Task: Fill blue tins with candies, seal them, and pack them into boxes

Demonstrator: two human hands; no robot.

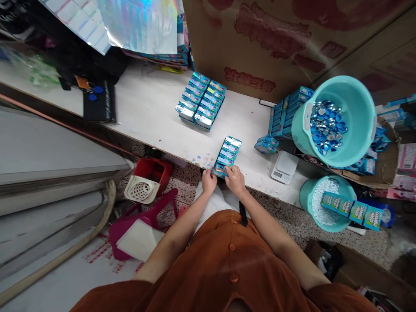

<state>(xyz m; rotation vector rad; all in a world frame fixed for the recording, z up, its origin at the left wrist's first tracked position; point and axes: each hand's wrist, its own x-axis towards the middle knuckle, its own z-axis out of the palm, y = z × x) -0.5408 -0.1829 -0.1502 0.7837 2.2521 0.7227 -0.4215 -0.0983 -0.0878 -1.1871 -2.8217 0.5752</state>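
A row of small blue boxes with shiny silver tops (229,149) lies at the front edge of the white table. My left hand (209,182) has its fingertips closed on the left side of the nearest box. From the right, my right hand (235,179) grips the same box, its fingers bent over the top and side. Further back on the table, a double-row block of similar boxes (201,100) stands apart from my hands. A smaller blue box group (266,144) is to the right of the row.
A white digital scale (285,167) sits at the right. Beside it, a turquoise bucket (360,112) contains blue and silver pieces. A lower turquoise tub (307,193) has white pellets and blue cartons across its rim. Large cardboard boxes (211,47) back the table. A magenta stool (121,229) stands left.
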